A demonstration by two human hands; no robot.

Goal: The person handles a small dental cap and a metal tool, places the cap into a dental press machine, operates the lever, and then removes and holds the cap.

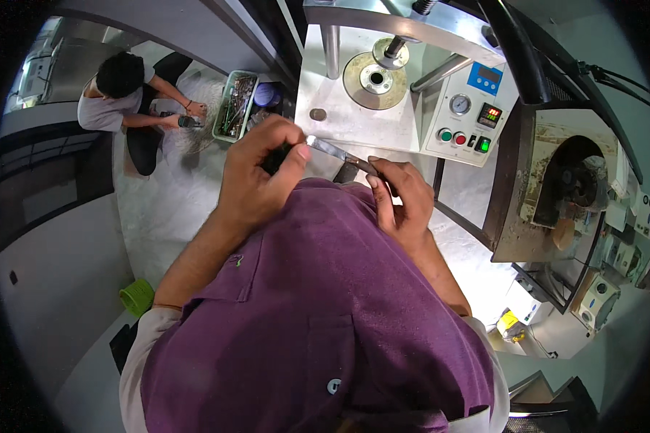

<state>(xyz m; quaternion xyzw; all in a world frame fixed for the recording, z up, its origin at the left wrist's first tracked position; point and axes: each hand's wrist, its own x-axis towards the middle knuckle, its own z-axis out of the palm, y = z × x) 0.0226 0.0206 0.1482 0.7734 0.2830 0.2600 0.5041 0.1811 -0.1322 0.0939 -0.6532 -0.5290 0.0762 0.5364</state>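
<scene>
In front of my chest, my right hand (404, 191) is closed round the dark handle of a narrow, flat-bladed knife (330, 149). Its silver blade points left and slightly away from me. My left hand (263, 169) is closed, with thumb and forefinger by the blade's tip. A small white bit (310, 141) shows there, but I cannot tell whether it belongs to the blade or is a separate piece. The curled fingers hide anything else in that hand. Just beyond my hands stands a white press machine (325, 94) with a round metal plate (357, 79).
The press carries a control panel (466, 108) with buttons and lit displays. A small brown disc (318, 114) lies on its bed. A green tray (218, 130) of tools stands left, near a person (115, 101) seated on the floor. At right is a worn metal housing (531, 173).
</scene>
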